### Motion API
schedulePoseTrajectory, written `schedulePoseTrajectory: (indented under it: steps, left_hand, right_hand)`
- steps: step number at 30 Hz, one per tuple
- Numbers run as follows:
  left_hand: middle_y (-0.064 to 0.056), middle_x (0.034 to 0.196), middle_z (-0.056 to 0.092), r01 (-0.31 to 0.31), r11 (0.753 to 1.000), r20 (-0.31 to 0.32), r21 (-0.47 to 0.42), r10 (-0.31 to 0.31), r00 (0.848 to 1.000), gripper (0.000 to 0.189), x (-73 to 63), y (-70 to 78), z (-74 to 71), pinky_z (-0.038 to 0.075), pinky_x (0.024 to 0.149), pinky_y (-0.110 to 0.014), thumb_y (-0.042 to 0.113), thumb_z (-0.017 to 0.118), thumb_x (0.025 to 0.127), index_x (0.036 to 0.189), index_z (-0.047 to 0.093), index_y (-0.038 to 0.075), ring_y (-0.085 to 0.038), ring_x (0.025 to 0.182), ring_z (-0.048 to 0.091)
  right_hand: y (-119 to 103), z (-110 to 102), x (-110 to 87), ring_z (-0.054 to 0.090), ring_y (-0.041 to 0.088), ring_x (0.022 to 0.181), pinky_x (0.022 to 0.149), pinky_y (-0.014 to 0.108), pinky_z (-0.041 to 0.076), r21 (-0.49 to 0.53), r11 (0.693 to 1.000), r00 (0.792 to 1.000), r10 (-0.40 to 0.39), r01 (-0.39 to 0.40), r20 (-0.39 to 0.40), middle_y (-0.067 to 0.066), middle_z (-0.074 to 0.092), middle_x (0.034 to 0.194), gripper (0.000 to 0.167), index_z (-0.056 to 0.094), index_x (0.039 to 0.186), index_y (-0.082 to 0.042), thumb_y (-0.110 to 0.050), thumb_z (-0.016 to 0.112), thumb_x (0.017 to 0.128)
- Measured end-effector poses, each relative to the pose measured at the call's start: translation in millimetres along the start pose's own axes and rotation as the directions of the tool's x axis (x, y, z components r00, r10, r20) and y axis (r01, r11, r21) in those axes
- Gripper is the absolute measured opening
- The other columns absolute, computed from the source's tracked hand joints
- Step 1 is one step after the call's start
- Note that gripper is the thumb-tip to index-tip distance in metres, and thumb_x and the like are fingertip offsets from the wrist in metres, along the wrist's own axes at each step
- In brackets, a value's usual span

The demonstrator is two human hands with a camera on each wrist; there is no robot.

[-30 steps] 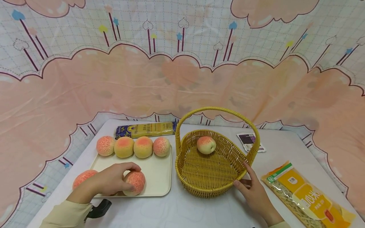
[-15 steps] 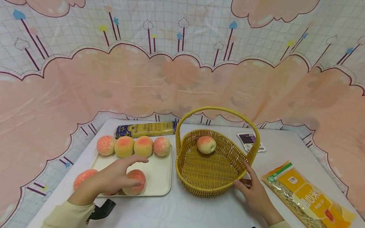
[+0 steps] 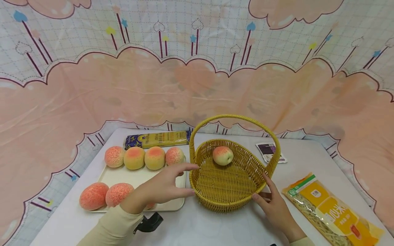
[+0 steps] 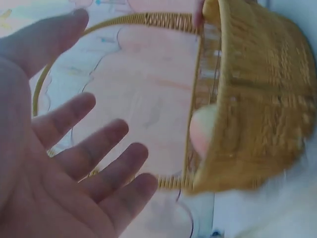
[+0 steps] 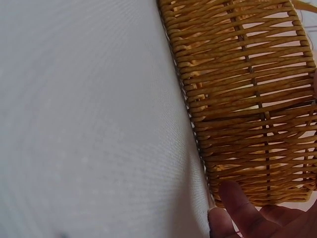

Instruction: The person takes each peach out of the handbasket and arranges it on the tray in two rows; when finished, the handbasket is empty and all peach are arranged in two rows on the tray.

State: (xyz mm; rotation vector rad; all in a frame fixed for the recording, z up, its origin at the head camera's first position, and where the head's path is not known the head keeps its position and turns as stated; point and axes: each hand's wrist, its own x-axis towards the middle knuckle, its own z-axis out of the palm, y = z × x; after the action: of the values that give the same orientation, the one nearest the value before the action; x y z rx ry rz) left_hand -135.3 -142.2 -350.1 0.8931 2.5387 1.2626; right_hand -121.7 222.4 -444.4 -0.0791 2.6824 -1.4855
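Observation:
My left hand (image 3: 164,186) spreads its fingers and thumb at the left rim of a yellow wicker basket (image 3: 220,206), with nothing in its grasp. The left wrist view shows its palm and separated fingers before the basket (image 4: 262,99). My right hand (image 3: 275,208) holds the basket's right side, thumb on the front rim and a finger near the handle base. Inside the basket lies one peach (image 3: 223,156). A cream tray (image 3: 118,175) bears a back row of several peaches (image 3: 155,158) and front ones (image 3: 94,196); one front peach (image 3: 150,206) is mostly hidden behind my left wrist.
Behind the tray lies a yellow and blue noodle packet (image 3: 160,139). A small black and white packet (image 3: 269,152) sits right of the basket, and a large orange bag (image 3: 332,212) nearer on that side. A patterned cloth backdrop (image 3: 197,89) stands behind the table.
My left hand has let go of a front peach on the tray, leaving it there, and moved right to the basket's left rim. My right hand and the basket stay put.

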Motion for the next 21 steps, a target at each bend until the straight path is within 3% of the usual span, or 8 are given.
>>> schedulePoseTrajectory:
  steps: [4,12,18,21]
  left_hand:
    - [-0.006,0.145,0.051,0.003,1.000,-0.015,0.028,-0.003,1.000,0.063,23.6,11.2,13.8,0.039,0.108,-0.048,0.035,0.074,0.091,0.145,0.051,0.010,-0.027,0.134,0.046]
    - [-0.005,0.147,0.050,0.051,0.999,-0.051,0.001,-0.051,0.997,0.063,69.5,22.0,32.3,0.041,0.106,-0.047,0.038,0.072,0.092,0.147,0.050,0.016,-0.028,0.133,0.047]
    - [-0.014,0.137,0.055,0.075,0.996,-0.069,-0.058,-0.079,0.995,0.061,101.9,20.4,37.4,0.051,0.086,-0.039,0.034,0.071,0.094,0.146,0.050,0.010,-0.028,0.111,0.059]
    - [-0.012,0.142,0.052,0.103,0.994,-0.081,-0.032,-0.106,0.991,0.060,113.7,16.8,40.6,0.051,0.090,-0.040,0.034,0.069,0.095,0.147,0.050,0.011,-0.028,0.115,0.058]
  right_hand:
    - [-1,0,0.1,0.057,0.043,0.118,0.083,0.047,0.056,-0.003,1.000,1.000,0.001,-0.001,0.000,0.031,0.016,0.159,0.084,0.009,0.161,-0.011,-0.029,0.063,0.100]
    - [-1,0,-0.8,0.058,0.042,0.116,0.082,0.046,0.057,-0.007,1.000,1.000,0.007,-0.007,-0.003,0.033,0.019,0.157,0.084,0.009,0.161,-0.011,-0.030,0.064,0.100]
    - [0,0,-1.5,0.058,0.042,0.116,0.081,0.046,0.057,0.002,1.000,1.000,-0.001,0.001,-0.009,0.033,0.021,0.157,0.083,0.010,0.161,-0.011,-0.028,0.064,0.100]
    - [1,0,-1.0,0.058,0.042,0.116,0.082,0.047,0.057,0.008,1.000,1.000,-0.016,0.016,-0.009,0.033,0.020,0.157,0.083,0.010,0.161,-0.011,-0.027,0.064,0.100]
